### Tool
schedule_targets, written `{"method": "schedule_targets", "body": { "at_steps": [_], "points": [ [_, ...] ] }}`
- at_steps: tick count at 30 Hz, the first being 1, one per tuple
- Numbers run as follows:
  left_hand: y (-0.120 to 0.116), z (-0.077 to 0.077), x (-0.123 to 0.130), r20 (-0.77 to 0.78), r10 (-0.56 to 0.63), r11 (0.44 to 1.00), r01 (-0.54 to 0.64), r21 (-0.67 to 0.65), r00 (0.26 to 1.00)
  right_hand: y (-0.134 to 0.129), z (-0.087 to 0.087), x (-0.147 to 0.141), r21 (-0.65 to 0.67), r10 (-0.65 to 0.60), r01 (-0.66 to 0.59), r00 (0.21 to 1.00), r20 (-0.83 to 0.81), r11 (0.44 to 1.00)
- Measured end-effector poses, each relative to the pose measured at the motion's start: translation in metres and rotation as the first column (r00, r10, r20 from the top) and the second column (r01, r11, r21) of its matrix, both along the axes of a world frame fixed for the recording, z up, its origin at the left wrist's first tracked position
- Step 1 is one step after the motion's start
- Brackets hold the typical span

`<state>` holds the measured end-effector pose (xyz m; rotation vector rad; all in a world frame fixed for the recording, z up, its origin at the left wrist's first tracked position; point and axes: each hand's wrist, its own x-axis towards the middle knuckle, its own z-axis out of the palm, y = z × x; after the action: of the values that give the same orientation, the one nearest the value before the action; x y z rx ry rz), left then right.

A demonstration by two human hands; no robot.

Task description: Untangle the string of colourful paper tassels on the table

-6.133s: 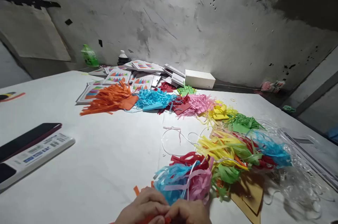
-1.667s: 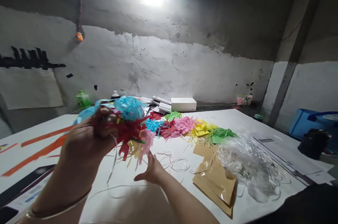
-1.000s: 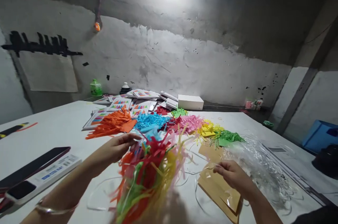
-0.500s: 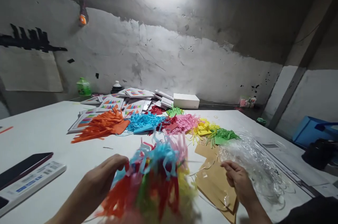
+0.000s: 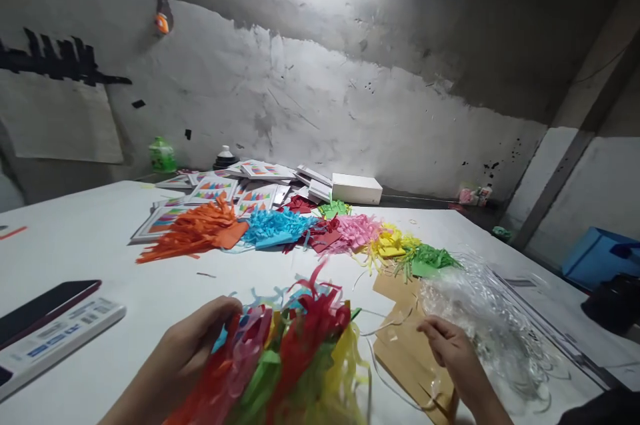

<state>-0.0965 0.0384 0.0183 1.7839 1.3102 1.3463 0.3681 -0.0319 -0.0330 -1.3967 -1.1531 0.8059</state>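
My left hand (image 5: 195,338) is closed around one side of a bunch of tissue-paper tassels (image 5: 305,351) in orange, pink, green, red, yellow and blue. The bunch hangs above the white table, close to me. To its right, my right hand (image 5: 450,345) is pinched shut over brown paper pieces (image 5: 407,351). A thin white string (image 5: 387,326) runs from the tassels toward its fingertips and appears to be held there. Another length of string loops down over the brown paper.
Folded tassels lie across the table: orange (image 5: 200,231), blue (image 5: 277,228), pink (image 5: 356,231), yellow (image 5: 393,241), green (image 5: 430,258). Behind are printed packs (image 5: 210,190) and a white box (image 5: 356,189). Clear plastic (image 5: 480,311) sits right; a phone (image 5: 45,308) lies left.
The tassel bunch has swung and settled lower; its red strips now stand up on top where blue showed before. Both hands stay nearly in place, and the view has shifted slightly.
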Motion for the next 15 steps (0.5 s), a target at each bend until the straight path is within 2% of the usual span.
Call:
{"method": "schedule_targets", "body": {
  "at_steps": [4,7,10,13,15],
  "points": [
    [-0.003,-0.01,0.005,-0.08,-0.017,1.0,0.017,0.001,0.997,0.007,-0.012,0.0,-0.021,-0.018,0.02,0.997,0.078,1.0],
    [-0.004,-0.023,0.014,-0.015,-0.039,0.999,0.039,-0.035,0.999,0.009,-0.021,-0.008,0.017,-0.068,0.066,0.976,0.208,0.998],
    [-0.006,-0.032,0.022,0.06,-0.046,0.99,0.053,-0.127,0.997,0.007,-0.024,-0.029,0.087,-0.098,0.073,0.94,0.328,0.993],
    [-0.011,-0.032,0.027,0.141,-0.035,0.975,0.064,-0.213,0.989,0.006,-0.017,-0.063,0.157,-0.005,-0.074,0.892,0.452,0.985],
    [-0.015,-0.033,0.028,0.236,-0.024,0.958,0.09,-0.273,0.971,0.012,-0.011,-0.088,0.152,0.107,-0.195,0.884,0.456,0.969]
  ]
}}
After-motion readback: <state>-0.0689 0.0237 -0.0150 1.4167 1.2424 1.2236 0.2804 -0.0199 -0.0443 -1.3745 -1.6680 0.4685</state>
